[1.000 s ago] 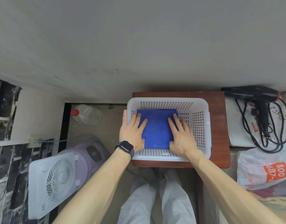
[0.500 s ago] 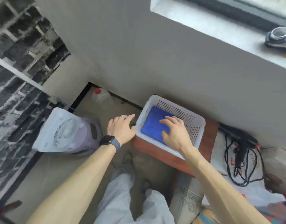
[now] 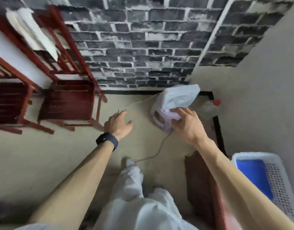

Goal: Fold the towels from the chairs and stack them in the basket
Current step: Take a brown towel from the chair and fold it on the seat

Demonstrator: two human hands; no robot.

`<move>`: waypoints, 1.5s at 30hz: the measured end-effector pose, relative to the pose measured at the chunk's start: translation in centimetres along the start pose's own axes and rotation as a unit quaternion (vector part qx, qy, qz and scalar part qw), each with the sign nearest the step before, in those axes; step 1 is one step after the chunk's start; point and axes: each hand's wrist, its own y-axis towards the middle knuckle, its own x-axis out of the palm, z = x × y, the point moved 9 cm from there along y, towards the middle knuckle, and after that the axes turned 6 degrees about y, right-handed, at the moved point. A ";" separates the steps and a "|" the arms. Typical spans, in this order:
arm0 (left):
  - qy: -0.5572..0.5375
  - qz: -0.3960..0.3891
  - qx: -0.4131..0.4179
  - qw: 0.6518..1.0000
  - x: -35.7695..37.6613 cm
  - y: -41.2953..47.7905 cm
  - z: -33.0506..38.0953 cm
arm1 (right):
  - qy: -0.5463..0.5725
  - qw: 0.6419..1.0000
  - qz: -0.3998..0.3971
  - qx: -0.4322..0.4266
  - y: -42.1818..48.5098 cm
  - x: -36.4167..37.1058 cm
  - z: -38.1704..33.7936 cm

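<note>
1. Nearest, at 6 o'clock, pale trousers [image 3: 143,205] and one shoe [image 3: 128,161] on the floor [image 3: 35,155].
2. At 4 o'clock, a white perforated basket [image 3: 279,185] holds a folded blue towel [image 3: 254,176], on a dark red table [image 3: 202,188].
3. Both hands hang empty with fingers loosely spread: left hand [image 3: 118,124], wearing a dark watch [image 3: 107,141] with no readable face, and right hand [image 3: 186,124], held apart.
4. Past the right hand, at 1 o'clock, a white fan [image 3: 176,98]; no lettering legible.
5. At 10 o'clock, two red wooden chairs [image 3: 66,100]; a white towel [image 3: 31,32] drapes over one back.
6. Farthest, a dark brick wall [image 3: 143,47].
</note>
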 end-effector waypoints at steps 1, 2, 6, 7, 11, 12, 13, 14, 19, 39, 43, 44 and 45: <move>-0.014 0.017 -0.027 0.999 -1.3 -0.4 -3.4 | -0.010 0.999 -0.029 -0.028 1.4 2.1 -2.8; -0.032 0.030 -0.055 0.997 -2.5 -1.0 -6.7 | -0.021 0.997 -0.059 -0.053 2.7 4.3 -5.7; -0.087 0.073 -0.158 0.981 -5.8 -3.7 -19.4 | -0.040 0.981 -0.131 -0.140 6.0 12.4 -17.5; -0.097 0.084 -0.177 0.976 -6.5 -4.3 -22.4 | -0.040 0.975 -0.142 -0.164 6.7 14.5 -20.4; -0.132 0.111 -0.236 0.956 -9.8 -5.6 -33.3 | -0.059 0.950 -0.194 -0.236 8.9 22.8 -31.5; -0.140 0.116 -0.246 0.952 -10.6 -5.7 -35.7 | -0.064 0.945 -0.204 -0.247 9.4 24.6 -34.0; -0.148 0.122 -0.256 0.947 -11.5 -5.9 -38.0 | -0.063 0.941 -0.211 -0.258 9.7 26.4 -36.5; -0.150 0.128 -0.264 0.944 -12.4 -6.0 -40.3 | -0.066 0.936 -0.218 -0.268 10.0 27.9 -38.9; -0.152 0.157 -0.293 0.931 -16.6 -6.4 -50.8 | -0.069 0.916 -0.254 -0.304 12.3 35.3 -49.9; -0.172 0.209 -0.286 0.919 -36.0 13.1 -80.0 | -0.034 0.922 -0.272 -0.274 33.5 55.3 -79.6; -0.150 0.224 -0.250 0.930 -40.9 19.5 -84.5 | -0.025 0.950 -0.205 -0.235 39.6 57.0 -84.4; -0.145 0.225 -0.234 0.935 -42.0 21.4 -85.6 | -0.018 0.958 -0.177 -0.225 41.2 57.2 -85.6; -0.139 0.229 -0.216 0.939 -43.2 23.3 -86.6 | -0.012 0.965 -0.152 -0.211 42.8 57.5 -86.8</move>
